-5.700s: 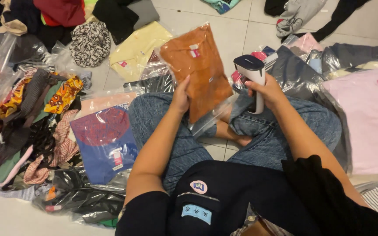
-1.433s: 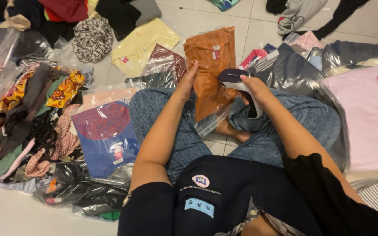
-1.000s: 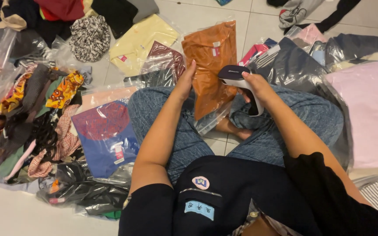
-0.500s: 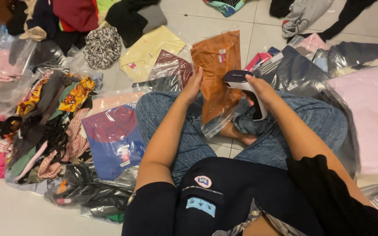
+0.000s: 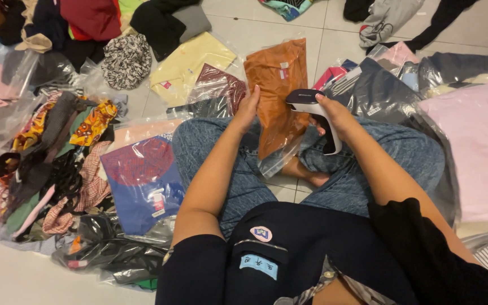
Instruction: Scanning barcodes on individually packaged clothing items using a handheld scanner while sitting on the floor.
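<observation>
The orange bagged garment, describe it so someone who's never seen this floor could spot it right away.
Start at the seated person's crossed legs in blue jeans at centre. Standing up from the lap, steadied by the left hand, is the orange bagged garment, with the handheld scanner in the right hand aimed at it. It alone is rust-orange and upright; neighbouring bags lie flat.

Dark navy short-sleeved top, small chest badges; blue jeans; bare forearms.

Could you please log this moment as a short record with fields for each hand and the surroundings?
left hand: grips the edge of the clear plastic bag holding an orange folded garment
right hand: holds the white and black handheld scanner, head toward the bag
posture: seated cross-legged, blue jeans
left side: bagged blue and red shirt
right side: bagged pink garment
</observation>
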